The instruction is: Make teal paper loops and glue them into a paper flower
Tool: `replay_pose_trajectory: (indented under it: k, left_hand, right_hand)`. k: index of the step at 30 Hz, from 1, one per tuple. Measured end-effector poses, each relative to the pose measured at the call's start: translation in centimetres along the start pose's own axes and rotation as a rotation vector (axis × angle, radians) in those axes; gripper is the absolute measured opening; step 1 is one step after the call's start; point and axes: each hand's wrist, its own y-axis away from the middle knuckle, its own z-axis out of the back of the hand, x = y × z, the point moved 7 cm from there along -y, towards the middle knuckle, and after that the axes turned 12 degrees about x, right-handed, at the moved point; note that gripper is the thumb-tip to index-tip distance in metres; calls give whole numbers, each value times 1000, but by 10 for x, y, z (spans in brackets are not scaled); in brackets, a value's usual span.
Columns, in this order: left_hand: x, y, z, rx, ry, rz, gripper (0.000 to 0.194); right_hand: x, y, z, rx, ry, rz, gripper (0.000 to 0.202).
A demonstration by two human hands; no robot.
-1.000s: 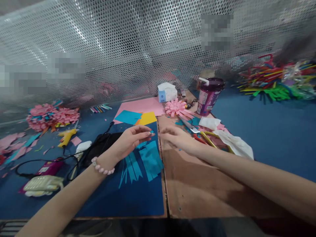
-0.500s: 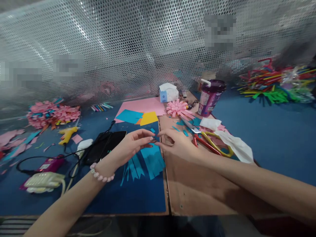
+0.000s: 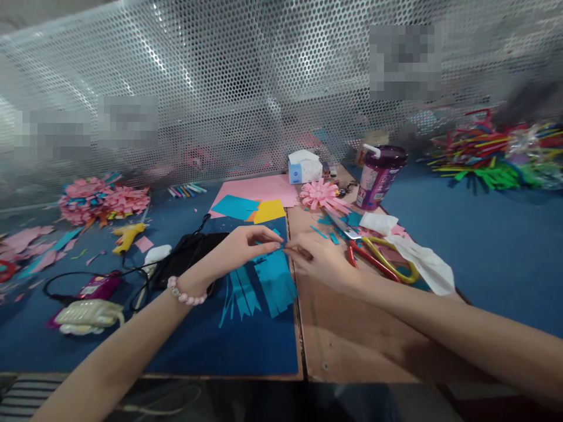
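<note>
My left hand (image 3: pixel 241 249), with a pink bead bracelet (image 3: pixel 187 293) at the wrist, pinches a small piece of blue paper (image 3: pixel 281 245) between thumb and fingertips. Facing it, my right hand (image 3: pixel 319 258) has its fingertips pressed together at the other side of the same piece. Most of that piece is hidden by the fingers. Just below the hands lie blue paper sheets cut into fringes (image 3: pixel 275 287) and narrower blue strips (image 3: pixel 241 296). Scissors with red and yellow handles (image 3: pixel 380 258) rest to the right of my right hand.
Behind the hands are pink paper (image 3: pixel 264 189), a yellow sheet (image 3: pixel 270 212), a pink paper flower (image 3: pixel 319 194), a tissue box (image 3: pixel 305 169) and a purple cup (image 3: pixel 380 176). At left lie a black device (image 3: pixel 189 261), cables and a yellow glue gun (image 3: pixel 128 237).
My fingertips have drawn closer together around the small blue piece. The camera view has shifted slightly, so the tabletop things appear a little further right.
</note>
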Motion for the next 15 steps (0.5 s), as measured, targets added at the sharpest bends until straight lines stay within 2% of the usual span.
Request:
replay_pose_trajectory:
  k: [2, 4, 8, 10, 12, 15]
  left_hand:
    - [5, -6, 10, -49, -72, -19, 28]
    - [17, -12, 27, -155, -176, -13, 28]
    - [52, -26, 52, -263, -271, 32, 25]
    - [66, -32, 55, -259, -303, 51, 23]
    - [70, -35, 53, -245, -327, 58, 24]
    - [56, -31, 43, -267, -355, 41, 34]
  right_hand:
    - [-5, -1, 1, 1, -29, -51, 29]
    - [-13, -2, 3, -3, -72, -113, 42]
    - [-30, -4, 7, -33, -177, -218, 38]
    - [-35, -6, 7, -34, -233, -248, 35]
    - [-39, -6, 6, -23, -287, -268, 35]
    - [-39, -6, 5, -1, -358, -295, 37]
